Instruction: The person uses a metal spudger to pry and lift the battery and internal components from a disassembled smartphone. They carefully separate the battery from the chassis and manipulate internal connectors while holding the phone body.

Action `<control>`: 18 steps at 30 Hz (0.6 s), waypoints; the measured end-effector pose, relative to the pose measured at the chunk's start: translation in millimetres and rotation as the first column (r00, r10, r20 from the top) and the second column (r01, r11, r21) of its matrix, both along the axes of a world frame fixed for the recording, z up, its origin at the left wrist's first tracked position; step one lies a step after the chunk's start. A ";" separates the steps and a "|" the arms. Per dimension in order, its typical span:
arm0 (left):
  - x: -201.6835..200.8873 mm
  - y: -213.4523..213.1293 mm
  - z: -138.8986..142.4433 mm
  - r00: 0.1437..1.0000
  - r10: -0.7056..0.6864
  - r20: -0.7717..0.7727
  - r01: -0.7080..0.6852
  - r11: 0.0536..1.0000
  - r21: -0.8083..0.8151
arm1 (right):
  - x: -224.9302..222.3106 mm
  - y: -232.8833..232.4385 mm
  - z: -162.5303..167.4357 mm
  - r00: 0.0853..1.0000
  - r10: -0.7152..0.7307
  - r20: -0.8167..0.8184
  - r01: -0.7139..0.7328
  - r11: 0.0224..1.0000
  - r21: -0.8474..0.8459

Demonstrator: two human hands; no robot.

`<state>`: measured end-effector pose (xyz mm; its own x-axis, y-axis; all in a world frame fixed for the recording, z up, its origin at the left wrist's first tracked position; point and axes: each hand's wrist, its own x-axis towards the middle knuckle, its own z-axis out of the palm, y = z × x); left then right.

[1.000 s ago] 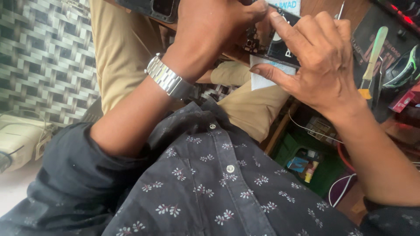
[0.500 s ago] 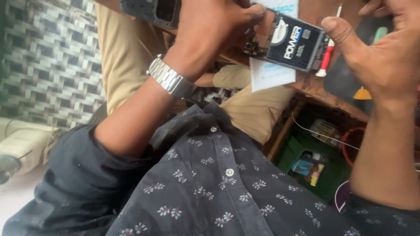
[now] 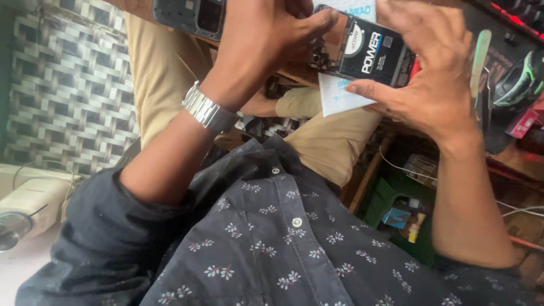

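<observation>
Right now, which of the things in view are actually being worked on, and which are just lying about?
In hand:
- left hand
- right hand
- opened phone with black battery, gripped by both hands
- white paper slip beneath it

Lying about:
- second opened phone body, top left
- pale flat tool, right
- green crate of small items, below
- white cable

The opened phone (image 3: 362, 51) sits between both hands: left hand (image 3: 266, 39) grips its left end, right hand (image 3: 430, 85) cups its right, a paper slip (image 3: 337, 99) beneath.
</observation>
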<state>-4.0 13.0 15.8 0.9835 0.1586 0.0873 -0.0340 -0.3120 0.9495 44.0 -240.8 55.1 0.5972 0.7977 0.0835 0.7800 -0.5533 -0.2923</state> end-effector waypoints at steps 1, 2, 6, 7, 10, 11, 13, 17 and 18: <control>-1.8 -0.3 0.8 1.000 0.007 0.001 -0.007 0.999 -0.049 | -0.9 -0.3 0.1 1.000 -0.007 -0.021 0.007 1.000 -0.024; -1.7 -1.1 1.1 1.000 0.015 0.000 -0.015 0.995 -0.096 | -0.6 -0.5 -0.4 0.999 -0.014 -0.043 0.012 0.999 -0.047; -2.1 -5.6 1.2 0.994 0.083 0.071 -0.089 0.992 0.084 | -0.2 -1.6 -2.5 0.993 -0.025 -0.115 0.025 1.000 -0.006; -3.5 -5.3 0.7 0.997 0.065 0.048 -0.069 0.995 0.078 | 0.1 -1.3 -2.5 0.993 -0.014 -0.116 0.015 1.000 0.008; -6.1 -7.4 -2.4 0.996 0.074 0.055 -0.075 0.997 0.014 | 3.9 1.9 -3.9 0.962 -0.052 -0.267 0.084 0.990 0.112; -9.2 -8.6 -3.0 0.993 0.089 0.071 -0.089 0.996 -0.013 | 3.1 3.1 -4.5 0.938 -0.066 -0.341 0.126 0.980 0.156; -18.5 -9.8 -4.6 0.997 0.076 0.020 -0.072 0.987 -0.142 | -6.8 1.8 -3.5 0.982 -0.052 -0.182 0.081 0.985 0.152; -20.9 -15.4 -8.0 0.993 -0.004 -0.117 -0.020 0.978 -0.207 | -16.3 0.9 -1.8 0.999 0.015 -0.037 -0.007 0.979 0.203; -21.8 -17.4 -8.3 0.987 -0.030 -0.156 -0.005 0.976 -0.218 | -16.3 0.4 0.0 1.000 0.015 -0.010 -0.013 0.982 0.189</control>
<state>-25.8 -4.4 7.5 0.9840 0.1443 -0.1044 0.1192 -0.0984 0.9880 27.7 -240.4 55.1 0.5877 0.7767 0.2264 0.7833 -0.4763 -0.3994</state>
